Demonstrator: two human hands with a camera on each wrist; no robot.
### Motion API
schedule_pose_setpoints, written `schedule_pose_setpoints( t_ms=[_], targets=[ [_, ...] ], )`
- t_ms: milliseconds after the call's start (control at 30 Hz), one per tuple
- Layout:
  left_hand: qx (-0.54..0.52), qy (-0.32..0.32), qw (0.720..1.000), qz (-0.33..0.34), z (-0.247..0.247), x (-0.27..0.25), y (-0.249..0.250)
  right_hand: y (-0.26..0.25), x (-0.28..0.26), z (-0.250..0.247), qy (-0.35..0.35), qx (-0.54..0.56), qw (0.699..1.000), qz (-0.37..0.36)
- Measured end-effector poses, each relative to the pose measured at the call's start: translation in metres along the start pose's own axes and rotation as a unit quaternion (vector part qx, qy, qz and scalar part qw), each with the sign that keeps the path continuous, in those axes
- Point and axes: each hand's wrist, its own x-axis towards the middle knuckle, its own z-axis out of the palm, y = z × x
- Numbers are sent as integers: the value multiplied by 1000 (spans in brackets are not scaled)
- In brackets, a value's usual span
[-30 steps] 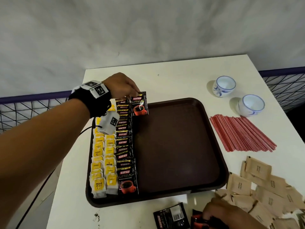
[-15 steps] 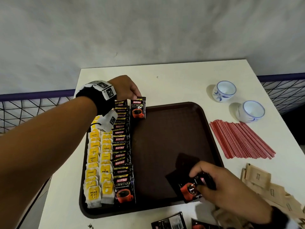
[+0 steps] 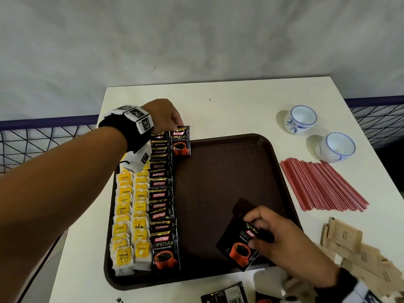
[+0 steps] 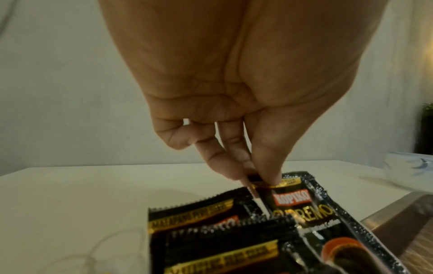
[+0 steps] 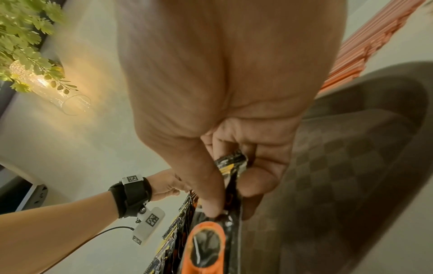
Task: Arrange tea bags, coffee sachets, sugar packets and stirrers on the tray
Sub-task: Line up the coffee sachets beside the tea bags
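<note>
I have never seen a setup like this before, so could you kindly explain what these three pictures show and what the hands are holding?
No machine here: a person wears one camera on the head and one on each wrist. The head view looks down at a white table with a brown tray. Tea bags and coffee sachets lie in rows on it. The left hand pinches a sachet at the far edge; the right hand holds another sachet over the tray. Red stirrers, brown sugar packets and two cups wait beside it.
</note>
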Motion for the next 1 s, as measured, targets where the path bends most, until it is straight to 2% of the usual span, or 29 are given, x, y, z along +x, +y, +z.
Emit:
schedule_pose_setpoints(
  t_ms=[267, 400, 467, 567, 600, 667, 833, 1000],
  targets=[
    [25, 39, 999, 7, -4, -1, -4, 0, 9, 1, 58, 45, 997, -40],
    [18, 80, 995, 56, -8, -17, 12, -7, 20, 1, 57, 82, 994, -52],
    [-42, 41, 994, 93, -1, -36, 36, -14, 30, 1, 65, 78, 993, -58],
    [-148, -124, 969, 157, 20, -66, 72, -28, 48, 2, 75, 64, 992, -73],
    [-152, -162, 960, 171, 27, -72, 80, -33, 54, 2, 79, 60, 992, -79],
    [-142, -198, 952, 186, 38, -78, 90, -41, 62, 0, 87, 52, 991, -85],
    [-169, -208, 948, 173, 35, -83, 87, -51, 68, 0, 95, 36, 992, -81],
    [-115, -130, 968, 180, 28, -77, 77, -49, 74, 2, 120, 66, 988, -74]
  ],
)
